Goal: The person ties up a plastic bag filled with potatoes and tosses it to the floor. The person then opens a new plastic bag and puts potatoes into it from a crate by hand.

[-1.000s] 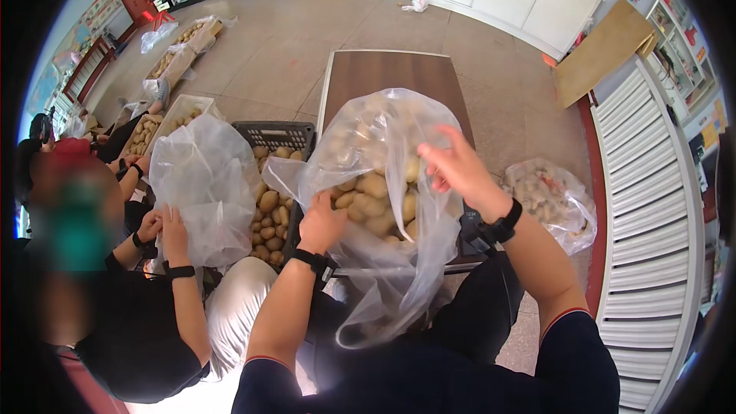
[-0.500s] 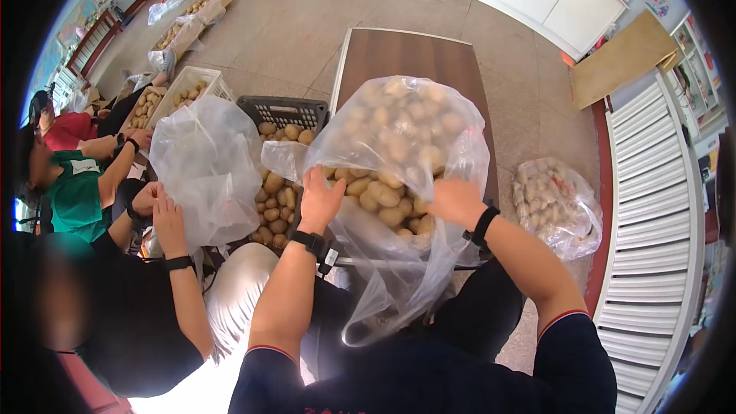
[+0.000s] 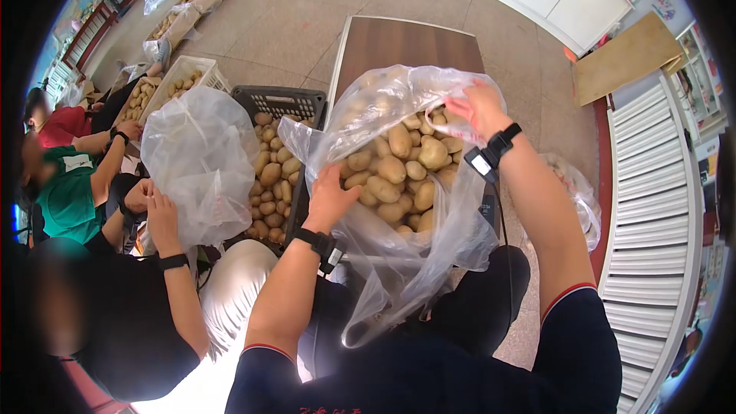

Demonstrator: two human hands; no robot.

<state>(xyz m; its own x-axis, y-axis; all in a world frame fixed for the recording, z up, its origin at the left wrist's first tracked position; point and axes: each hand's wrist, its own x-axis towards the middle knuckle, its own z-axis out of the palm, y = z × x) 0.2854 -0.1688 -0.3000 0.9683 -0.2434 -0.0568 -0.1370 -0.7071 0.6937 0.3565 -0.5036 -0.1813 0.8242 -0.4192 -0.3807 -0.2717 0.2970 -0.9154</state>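
Observation:
A clear plastic bag (image 3: 368,119) full of potatoes (image 3: 391,169) stands in front of me, its mouth open toward me. My right hand (image 3: 481,113) grips the bag's rim at the far right, fingers closed on the bunched film. At the near left side of the mouth, my left hand (image 3: 331,198) is closed over the rim, its thumb over the potatoes. Loose film hangs from the front of the bag toward my lap. Both wrists wear black straps with small devices.
A brown table (image 3: 406,42) lies behind the bag. On the left is a dark crate (image 3: 307,100) of potatoes, beside a co-worker's plastic bag (image 3: 201,161). A white crate (image 3: 218,77) stands farther left. Another filled bag (image 3: 579,199) sits on the floor at right, near a white radiator (image 3: 652,245).
My right hand has moved up and to the right with the bag's rim, pulling the film back and uncovering more potatoes. My left hand has shifted slightly right and down.

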